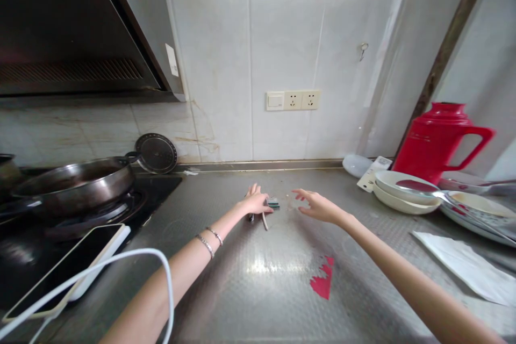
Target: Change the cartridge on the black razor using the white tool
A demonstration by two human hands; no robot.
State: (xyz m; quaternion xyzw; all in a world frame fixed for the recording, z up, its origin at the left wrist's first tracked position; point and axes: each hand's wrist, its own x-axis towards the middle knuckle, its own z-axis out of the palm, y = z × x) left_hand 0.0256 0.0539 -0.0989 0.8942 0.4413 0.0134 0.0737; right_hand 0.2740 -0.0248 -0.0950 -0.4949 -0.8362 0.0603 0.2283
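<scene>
My left hand (255, 203), with bracelets at the wrist, reaches low over the metal counter (258, 290). Its fingers stretch forward and the thumb is spread to the right. Against the thumb sits a small greenish flat item (273, 203), too small to name. A short pale stick-like piece (265, 221) sticks out below the palm, and a small dark shiny object (251, 217) shows at the hand's lower left edge, partly covered. To the right, my right hand (320, 207) hovers with fingers apart, holding nothing. Tiny crumbs lie between the hands.
A pan (80, 185) stands on the black stove at left, near a phone (68, 274) and a white cable (161, 255). A torn red scrap (323, 279) lies in front. Rightward are a red thermos (427, 142), stacked bowls (405, 205) and white paper (467, 269).
</scene>
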